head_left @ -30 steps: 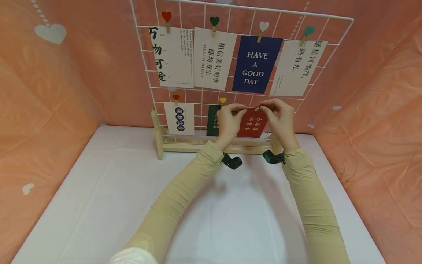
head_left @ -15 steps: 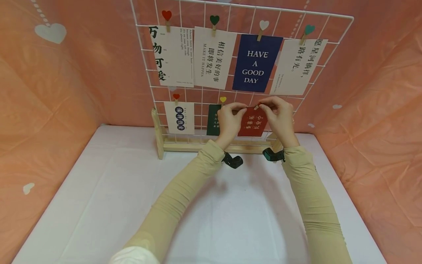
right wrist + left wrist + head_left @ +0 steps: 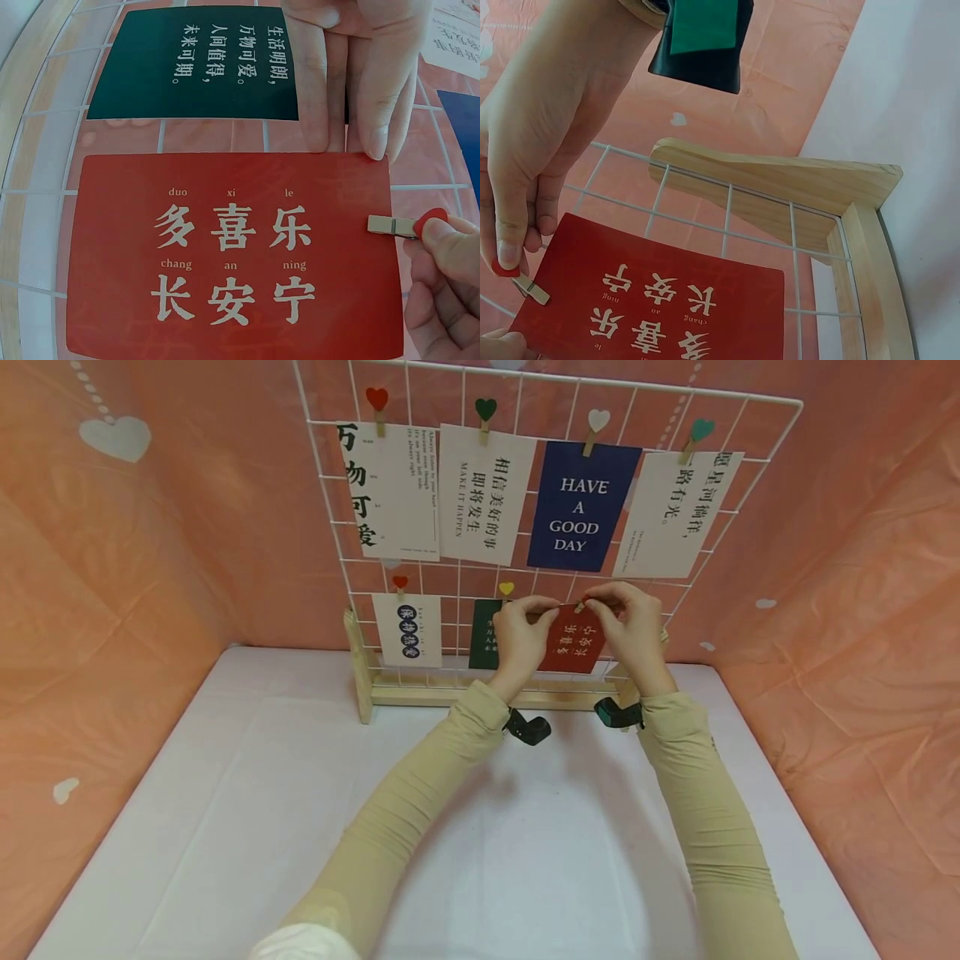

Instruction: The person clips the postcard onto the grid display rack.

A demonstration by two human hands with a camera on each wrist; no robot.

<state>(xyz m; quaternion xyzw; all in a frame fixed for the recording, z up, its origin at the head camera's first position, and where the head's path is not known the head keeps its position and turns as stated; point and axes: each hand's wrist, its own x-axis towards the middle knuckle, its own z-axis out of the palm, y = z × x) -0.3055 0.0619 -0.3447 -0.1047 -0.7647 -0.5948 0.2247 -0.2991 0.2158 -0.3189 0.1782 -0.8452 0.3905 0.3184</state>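
Observation:
A red card (image 3: 572,647) with white Chinese characters stands against the lower row of a white wire grid (image 3: 517,578). My left hand (image 3: 521,633) pinches the card's upper left corner between thumb and fingers. With thumb and forefinger, my right hand (image 3: 632,620) pinches a small wooden clothespin (image 3: 393,225) by its red heart end. The clothespin's tip overlaps the card's top edge in both wrist views; whether it grips a wire behind is hidden. Beside the red card, a green card (image 3: 199,67) is partly covered by my left hand.
Above hang a blue card (image 3: 585,506) and several white cards, each under a heart clothespin. A white card (image 3: 408,631) hangs lower left. The grid stands in a wooden base (image 3: 420,696) on a white-covered table (image 3: 300,827), with pink cloth (image 3: 847,610) around.
My right hand has shifted slightly left, bringing the clothespin a little along the red card's top edge. My left hand keeps its pinch on the corner, nearly still.

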